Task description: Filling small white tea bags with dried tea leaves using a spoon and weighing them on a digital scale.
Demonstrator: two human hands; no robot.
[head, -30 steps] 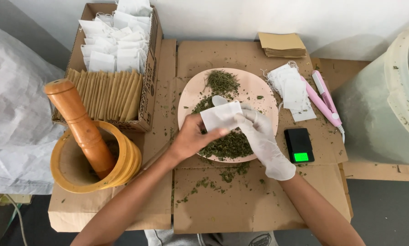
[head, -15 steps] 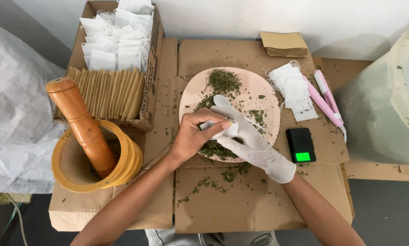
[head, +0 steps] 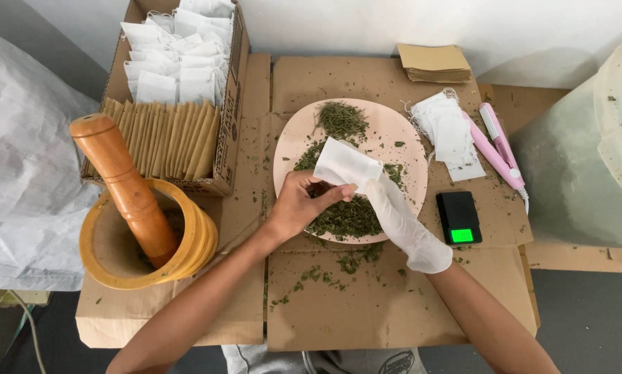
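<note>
Fingers of the bare left hand (head: 300, 208) pinch a small white paper bag (head: 345, 165); the gloved right hand (head: 394, 218) grips its lower edge too. It hangs over dried green herbs (head: 345, 218) on a pink plate (head: 408, 138). Tilting the bag could spill herbs onto the cardboard-covered table (head: 366, 305), already littered.

Both forearms bare, reaching in from below, converging toward centre. Left hand (head: 298, 204) bare, back of hand up, fingers curled inward, thumb and fingertips pinched together. Right hand (head: 401, 220) in white glove, glove cuff ending at wrist, fingers extended up and leftward, tips meeting left hand's fingertips. Right forearm angled from lower right, left from lower left.
</note>
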